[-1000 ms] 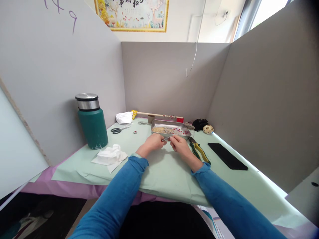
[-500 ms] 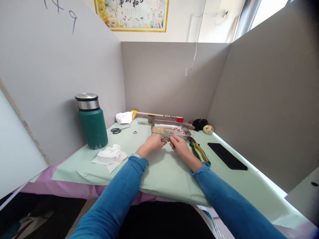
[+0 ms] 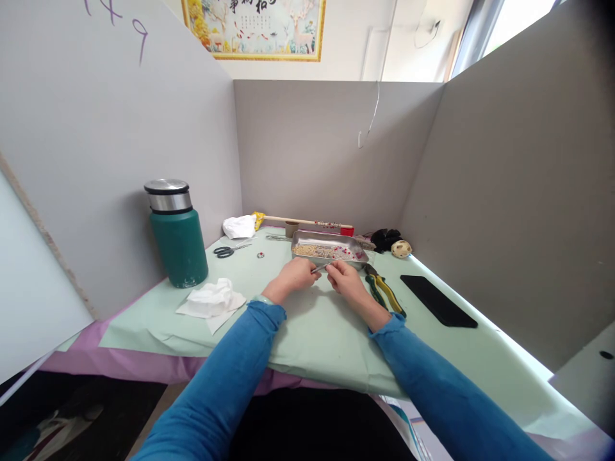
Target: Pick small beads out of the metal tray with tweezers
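Just in front of a metal tray of small beads, both hands are close together over the table. My left hand is closed around thin grey wires, whose ends stick out to the right. My right hand pinches at the far end of these wires with thumb and fingers. Gold beads lie in the tray's left part, red and pale ones toward its right. Pliers with green and yellow handles rest beside my right wrist. What my fingertips cover is too small to make out.
A green bottle stands at the left, near crumpled tissue and scissors. A black phone-like slab lies at the right. Behind the tray are a wooden stick, a small brown cup and a patterned ball. Partitions enclose the table.
My right hand has shifted very slightly at the wires. The left hand and the things on the table look the same.
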`<action>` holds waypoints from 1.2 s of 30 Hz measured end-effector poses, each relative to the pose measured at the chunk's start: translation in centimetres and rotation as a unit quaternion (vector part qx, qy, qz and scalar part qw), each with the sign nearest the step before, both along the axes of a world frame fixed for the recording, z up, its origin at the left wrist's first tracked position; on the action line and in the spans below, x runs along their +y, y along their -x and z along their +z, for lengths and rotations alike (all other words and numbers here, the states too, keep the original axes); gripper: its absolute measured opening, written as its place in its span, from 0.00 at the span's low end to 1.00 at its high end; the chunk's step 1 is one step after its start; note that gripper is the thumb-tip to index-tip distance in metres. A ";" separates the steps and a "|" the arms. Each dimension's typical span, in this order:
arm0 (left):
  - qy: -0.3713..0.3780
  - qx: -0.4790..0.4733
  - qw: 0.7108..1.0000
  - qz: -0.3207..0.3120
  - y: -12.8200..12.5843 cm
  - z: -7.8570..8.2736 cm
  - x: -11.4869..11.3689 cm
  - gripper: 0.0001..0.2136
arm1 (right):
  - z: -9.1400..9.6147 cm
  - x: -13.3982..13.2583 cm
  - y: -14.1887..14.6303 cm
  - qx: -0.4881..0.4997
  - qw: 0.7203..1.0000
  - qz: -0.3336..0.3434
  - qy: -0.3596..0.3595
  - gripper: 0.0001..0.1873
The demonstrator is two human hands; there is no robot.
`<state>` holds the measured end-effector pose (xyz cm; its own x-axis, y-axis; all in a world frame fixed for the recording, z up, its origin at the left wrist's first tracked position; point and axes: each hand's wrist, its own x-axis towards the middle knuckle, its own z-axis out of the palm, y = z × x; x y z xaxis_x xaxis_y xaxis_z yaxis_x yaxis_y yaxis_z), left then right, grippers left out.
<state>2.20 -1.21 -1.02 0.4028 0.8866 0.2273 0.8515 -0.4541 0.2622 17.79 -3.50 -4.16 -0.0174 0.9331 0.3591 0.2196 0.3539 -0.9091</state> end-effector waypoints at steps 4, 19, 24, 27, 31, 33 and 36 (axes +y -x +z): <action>0.005 -0.004 1.000 -0.011 0.0 -0.1 0.1 0.13 | 0.1 -0.1 0.0 -0.009 1.000 0.006 -0.002 0.13; 0.008 -0.011 1.000 -0.004 0.0 0.3 -0.2 0.13 | -0.3 0.4 -0.2 0.018 1.000 -0.002 -0.013 0.12; 0.009 0.001 1.000 0.002 0.0 0.0 0.0 0.14 | 0.1 0.0 0.0 0.018 1.000 0.001 -0.007 0.12; 0.008 0.008 1.000 -0.003 0.0 -0.1 0.2 0.14 | 0.3 -0.2 0.0 0.017 1.000 0.000 -0.001 0.13; 0.004 0.018 1.000 -0.011 0.0 -0.1 0.1 0.15 | 0.2 -0.2 0.0 0.013 1.000 -0.005 -0.001 0.13; 0.005 0.022 1.000 -0.013 0.0 0.0 0.0 0.15 | 0.2 -0.1 0.0 0.013 1.000 -0.003 0.000 0.13; 0.006 0.024 1.000 -0.018 0.0 0.1 -0.1 0.15 | 0.2 -0.1 0.0 0.014 1.000 0.000 0.001 0.13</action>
<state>2.20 -1.34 -0.96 0.4441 0.8744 0.1954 0.8469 -0.4809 0.2269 17.78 -3.61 -3.98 -0.0071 0.9337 0.3579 0.1937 0.3524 -0.9156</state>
